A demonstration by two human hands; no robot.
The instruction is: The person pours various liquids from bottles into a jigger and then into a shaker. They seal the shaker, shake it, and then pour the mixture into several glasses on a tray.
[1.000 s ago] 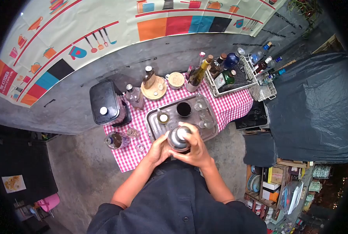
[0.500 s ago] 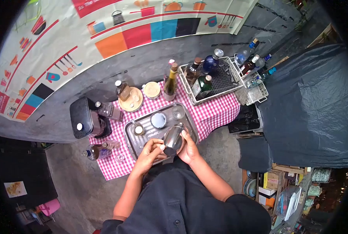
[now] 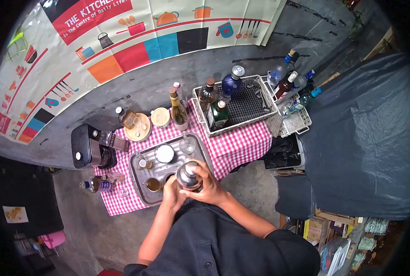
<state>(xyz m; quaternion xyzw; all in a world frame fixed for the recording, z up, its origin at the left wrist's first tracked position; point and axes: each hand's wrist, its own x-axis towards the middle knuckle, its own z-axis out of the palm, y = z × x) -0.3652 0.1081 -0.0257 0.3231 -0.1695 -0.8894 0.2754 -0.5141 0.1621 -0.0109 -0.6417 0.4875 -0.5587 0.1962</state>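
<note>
A shiny metal cocktail shaker (image 3: 187,174) is held upright over the front edge of a metal tray (image 3: 159,169), its top facing me. My right hand (image 3: 208,187) wraps its right side, with fingers up near the top. My left hand (image 3: 172,193) grips the lower left side; its fingertips are partly hidden. On the tray stand a glass with brown liquid (image 3: 153,185), a small glass jar with a pale top (image 3: 144,163), a round container with a white top (image 3: 164,153) and a clear glass vessel (image 3: 187,145).
Behind the tray are a wine bottle (image 3: 179,115), a tan round lid (image 3: 160,117) and a wooden plate (image 3: 143,132) with a bottle. A wire basket (image 3: 241,126) of bottles stands right. More bottles (image 3: 94,185) and a black dispenser (image 3: 83,147) are left.
The shaker has gone from tilted to upright, and my right hand now wraps higher around it. The brown glass on the tray has come into sight. The whole view has shifted.
</note>
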